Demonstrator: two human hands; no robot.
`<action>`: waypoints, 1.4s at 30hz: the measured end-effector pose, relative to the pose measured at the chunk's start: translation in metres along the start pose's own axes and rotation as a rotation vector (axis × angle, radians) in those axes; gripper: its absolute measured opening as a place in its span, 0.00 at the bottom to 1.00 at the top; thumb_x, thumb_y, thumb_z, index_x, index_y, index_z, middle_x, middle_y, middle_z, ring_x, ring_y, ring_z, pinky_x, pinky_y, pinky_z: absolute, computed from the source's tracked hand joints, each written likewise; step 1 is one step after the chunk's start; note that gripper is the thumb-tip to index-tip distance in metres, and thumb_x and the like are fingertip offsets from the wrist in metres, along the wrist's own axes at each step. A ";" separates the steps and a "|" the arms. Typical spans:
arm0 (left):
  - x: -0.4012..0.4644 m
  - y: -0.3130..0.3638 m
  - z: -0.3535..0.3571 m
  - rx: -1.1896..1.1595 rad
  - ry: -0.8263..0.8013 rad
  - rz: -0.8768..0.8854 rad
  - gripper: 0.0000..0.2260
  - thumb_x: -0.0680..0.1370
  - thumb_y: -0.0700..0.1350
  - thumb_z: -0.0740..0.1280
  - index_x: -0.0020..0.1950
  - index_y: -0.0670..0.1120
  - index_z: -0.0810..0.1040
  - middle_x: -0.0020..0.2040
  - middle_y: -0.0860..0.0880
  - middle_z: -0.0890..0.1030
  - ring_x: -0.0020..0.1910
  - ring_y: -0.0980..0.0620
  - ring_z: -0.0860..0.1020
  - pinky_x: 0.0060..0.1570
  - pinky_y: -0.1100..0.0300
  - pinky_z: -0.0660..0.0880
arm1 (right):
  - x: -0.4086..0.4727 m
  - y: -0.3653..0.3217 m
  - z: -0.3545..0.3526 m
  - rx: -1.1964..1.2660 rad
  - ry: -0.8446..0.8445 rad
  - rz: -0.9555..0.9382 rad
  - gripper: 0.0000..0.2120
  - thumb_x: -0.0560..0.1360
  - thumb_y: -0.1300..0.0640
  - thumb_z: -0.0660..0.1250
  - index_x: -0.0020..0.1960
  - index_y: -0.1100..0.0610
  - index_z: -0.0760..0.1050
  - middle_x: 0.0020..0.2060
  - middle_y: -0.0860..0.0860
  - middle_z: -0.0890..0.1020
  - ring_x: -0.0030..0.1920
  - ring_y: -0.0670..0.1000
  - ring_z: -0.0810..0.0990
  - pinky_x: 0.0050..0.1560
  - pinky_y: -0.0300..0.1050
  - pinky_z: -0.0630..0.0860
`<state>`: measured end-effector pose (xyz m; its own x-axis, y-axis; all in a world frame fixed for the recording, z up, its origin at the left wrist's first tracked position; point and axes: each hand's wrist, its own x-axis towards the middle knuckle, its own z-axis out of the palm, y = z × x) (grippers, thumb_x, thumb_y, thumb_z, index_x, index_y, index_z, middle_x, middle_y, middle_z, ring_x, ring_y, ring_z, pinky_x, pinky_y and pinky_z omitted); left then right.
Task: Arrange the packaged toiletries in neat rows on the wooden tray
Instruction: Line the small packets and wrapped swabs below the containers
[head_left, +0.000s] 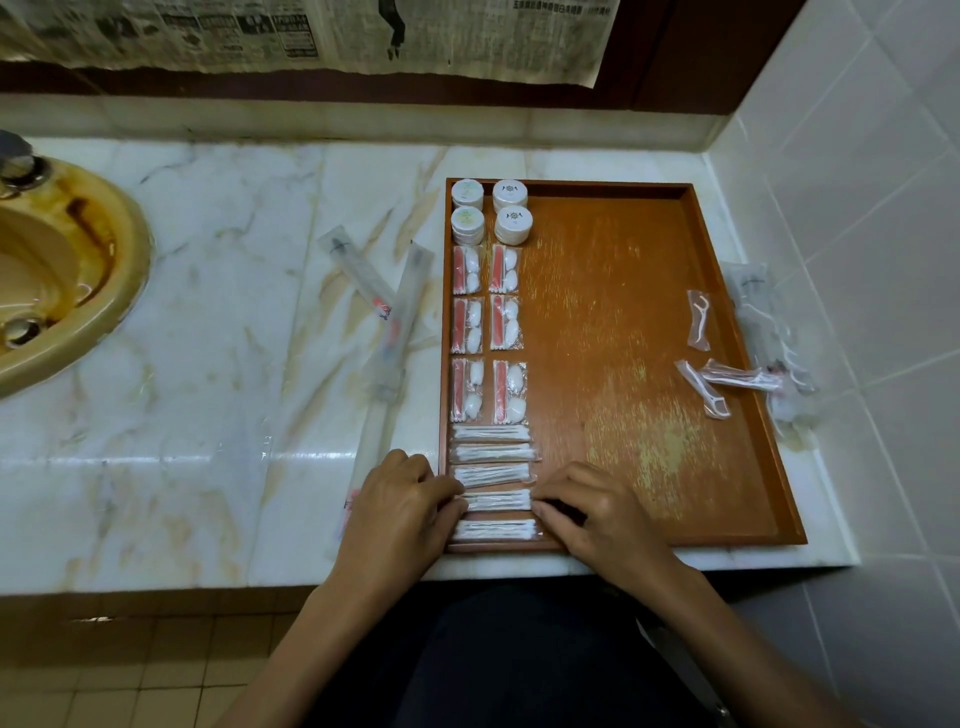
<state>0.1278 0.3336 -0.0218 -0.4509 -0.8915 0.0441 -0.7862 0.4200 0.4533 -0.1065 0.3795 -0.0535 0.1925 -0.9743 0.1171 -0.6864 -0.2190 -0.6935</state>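
The wooden tray (623, 322) lies on the marble counter. Along its left side stand several round white soap stacks (491, 210), then two columns of red-and-white vanity packets (488, 325), then a column of cotton swab packets (491, 454). My left hand (400, 512) and my right hand (597, 512) pinch the two ends of one swab packet (497, 500) near the tray's front left corner. Floss pick packets (719, 371) lie loose at the tray's right side.
Long clear toothbrush packets (400, 317) lie on the counter left of the tray. More clear packets (769, 322) are heaped right of it against the tiled wall. A yellow sink (67, 291) sits at far left. Newspaper hangs over the back.
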 end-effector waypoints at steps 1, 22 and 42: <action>0.000 -0.001 -0.001 -0.001 -0.007 -0.013 0.05 0.70 0.46 0.77 0.44 0.48 0.85 0.35 0.51 0.76 0.37 0.50 0.74 0.33 0.57 0.72 | 0.000 -0.001 0.000 0.007 0.013 0.005 0.10 0.75 0.53 0.67 0.51 0.57 0.82 0.42 0.47 0.80 0.43 0.45 0.78 0.41 0.45 0.77; 0.007 -0.003 0.010 0.010 0.060 -0.031 0.08 0.73 0.50 0.66 0.45 0.50 0.84 0.35 0.51 0.74 0.37 0.50 0.74 0.29 0.57 0.72 | 0.004 -0.005 -0.002 -0.062 0.078 0.083 0.16 0.77 0.48 0.63 0.56 0.55 0.81 0.44 0.46 0.74 0.38 0.42 0.73 0.36 0.36 0.73; 0.015 -0.008 0.009 -0.084 0.087 -0.092 0.08 0.75 0.45 0.71 0.53 0.46 0.83 0.51 0.47 0.78 0.52 0.48 0.76 0.43 0.55 0.77 | 0.006 -0.013 -0.004 0.007 0.125 0.196 0.17 0.76 0.46 0.62 0.55 0.56 0.81 0.44 0.45 0.75 0.37 0.42 0.74 0.38 0.34 0.73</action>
<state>0.1239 0.3184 -0.0331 -0.3374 -0.9384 0.0740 -0.7830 0.3234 0.5314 -0.0997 0.3766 -0.0410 -0.0329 -0.9972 0.0665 -0.6969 -0.0249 -0.7168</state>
